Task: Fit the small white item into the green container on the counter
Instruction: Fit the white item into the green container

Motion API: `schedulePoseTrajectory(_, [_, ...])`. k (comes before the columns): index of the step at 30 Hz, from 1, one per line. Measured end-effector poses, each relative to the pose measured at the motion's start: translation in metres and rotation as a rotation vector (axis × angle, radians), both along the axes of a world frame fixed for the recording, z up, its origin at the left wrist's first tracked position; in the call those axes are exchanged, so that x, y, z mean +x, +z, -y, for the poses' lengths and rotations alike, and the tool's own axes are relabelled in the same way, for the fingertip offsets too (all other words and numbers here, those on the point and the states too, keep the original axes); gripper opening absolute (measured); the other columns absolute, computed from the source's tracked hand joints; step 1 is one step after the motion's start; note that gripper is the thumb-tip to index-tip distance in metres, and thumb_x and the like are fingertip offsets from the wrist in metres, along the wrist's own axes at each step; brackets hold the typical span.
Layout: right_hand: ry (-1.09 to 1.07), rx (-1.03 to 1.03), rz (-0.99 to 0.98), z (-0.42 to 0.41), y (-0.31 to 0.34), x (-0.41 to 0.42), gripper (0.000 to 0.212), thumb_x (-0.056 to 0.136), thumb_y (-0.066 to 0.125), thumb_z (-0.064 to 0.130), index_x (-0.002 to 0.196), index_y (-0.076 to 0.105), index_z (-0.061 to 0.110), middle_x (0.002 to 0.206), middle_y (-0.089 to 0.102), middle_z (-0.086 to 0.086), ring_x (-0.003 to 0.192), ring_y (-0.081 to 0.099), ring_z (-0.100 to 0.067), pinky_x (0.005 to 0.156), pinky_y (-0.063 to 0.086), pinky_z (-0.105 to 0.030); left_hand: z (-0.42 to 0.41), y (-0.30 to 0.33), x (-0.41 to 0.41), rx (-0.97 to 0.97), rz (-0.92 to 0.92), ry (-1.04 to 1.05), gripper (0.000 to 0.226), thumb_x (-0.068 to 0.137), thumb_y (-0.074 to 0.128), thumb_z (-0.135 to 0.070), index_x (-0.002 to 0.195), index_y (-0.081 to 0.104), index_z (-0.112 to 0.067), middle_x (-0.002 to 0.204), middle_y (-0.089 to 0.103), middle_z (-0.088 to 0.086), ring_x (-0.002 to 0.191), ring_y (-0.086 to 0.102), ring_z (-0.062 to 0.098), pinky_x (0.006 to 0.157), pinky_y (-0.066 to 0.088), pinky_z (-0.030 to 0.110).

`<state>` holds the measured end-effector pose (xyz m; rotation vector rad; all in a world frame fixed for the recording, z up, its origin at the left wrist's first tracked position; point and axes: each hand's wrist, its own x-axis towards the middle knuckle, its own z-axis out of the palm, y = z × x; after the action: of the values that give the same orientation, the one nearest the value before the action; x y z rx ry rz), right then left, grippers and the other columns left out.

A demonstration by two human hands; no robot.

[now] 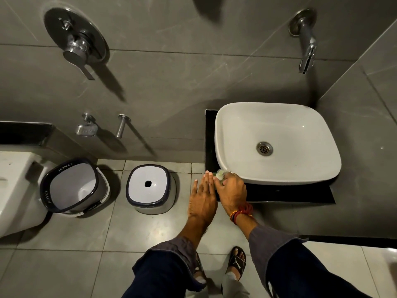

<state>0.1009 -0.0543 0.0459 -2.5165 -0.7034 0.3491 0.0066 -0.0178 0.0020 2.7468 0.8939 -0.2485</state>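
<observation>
A small pale green container (220, 173) sits on the front left corner of the black counter (300, 193), partly hidden by my fingers. Something whitish shows inside or on top of it; I cannot tell whether that is the small white item. My right hand (233, 190) curls over the container, fingertips closed on it. My left hand (203, 194) lies flat with fingers straight and together, pressed against the container's left side at the counter edge.
A white basin (277, 125) fills most of the counter, with a wall tap (306, 39) above it. On the tiled floor stand a bucket (73, 186) and an upturned stool (150, 188). A toilet (12, 190) is at the left. My sandalled feet are below.
</observation>
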Motion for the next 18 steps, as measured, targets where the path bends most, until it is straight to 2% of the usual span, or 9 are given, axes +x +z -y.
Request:
schedulePoseTrajectory(4, [-0.046, 0.038, -0.023, 0.0035, 0.0026, 0.0004, 0.053, 0.083, 0.067, 0.06, 0.096, 0.073, 0.009, 0.095, 0.073, -0.008, 0.084, 0.07, -0.026, 0.073, 0.062, -0.039, 0.0053, 0.0014, -0.0003, -0.009, -0.007, 0.012, 0.074, 0.106, 0.04, -0.023, 0.157, -0.01, -0.001, 0.165, -0.012, 0.022, 0.154, -0.01, 0.033, 0.125, 0.003, 0.052])
schedulePoseTrajectory(9, [-0.015, 0.03, -0.011, 0.0052, 0.0016, -0.0006, 0.045, 0.088, 0.065, 0.052, 0.099, 0.074, 0.008, 0.096, 0.074, -0.01, 0.087, 0.071, -0.028, 0.076, 0.062, -0.04, 0.0082, 0.003, 0.0025, 0.0, -0.027, 0.017, 0.075, 0.108, 0.039, -0.027, 0.156, -0.011, 0.001, 0.164, -0.014, 0.023, 0.154, -0.011, 0.034, 0.125, 0.004, 0.054])
schedulePoseTrajectory(12, [-0.041, -0.038, 0.006, 0.0041, 0.0061, 0.0022, 0.055, 0.085, 0.063, 0.062, 0.094, 0.073, 0.009, 0.092, 0.073, -0.008, 0.084, 0.071, -0.028, 0.072, 0.062, -0.041, 0.0086, 0.0041, 0.0042, 0.003, -0.037, 0.031, 0.076, 0.107, 0.04, -0.026, 0.155, -0.012, 0.002, 0.164, -0.014, 0.024, 0.154, -0.011, 0.035, 0.125, 0.003, 0.053])
schedulePoseTrajectory(14, [-0.066, -0.005, 0.008, 0.0051, 0.0078, -0.0022, 0.058, 0.082, 0.062, 0.067, 0.094, 0.072, 0.011, 0.093, 0.071, -0.007, 0.082, 0.07, -0.026, 0.072, 0.062, -0.039, 0.0097, 0.004, 0.0042, 0.004, -0.043, 0.031, 0.078, 0.107, 0.043, -0.029, 0.156, -0.011, -0.001, 0.164, -0.014, 0.025, 0.154, -0.011, 0.035, 0.125, 0.003, 0.053])
schedulePoseTrajectory(18, [-0.065, 0.052, -0.033, 0.0048, 0.0063, -0.0053, 0.044, 0.087, 0.066, 0.054, 0.095, 0.073, 0.011, 0.095, 0.073, -0.007, 0.086, 0.071, -0.026, 0.074, 0.061, -0.037, 0.0105, 0.0039, 0.005, 0.008, -0.05, 0.02, 0.08, 0.106, 0.045, -0.029, 0.156, -0.011, 0.0, 0.165, -0.012, 0.025, 0.153, -0.011, 0.036, 0.125, 0.005, 0.054])
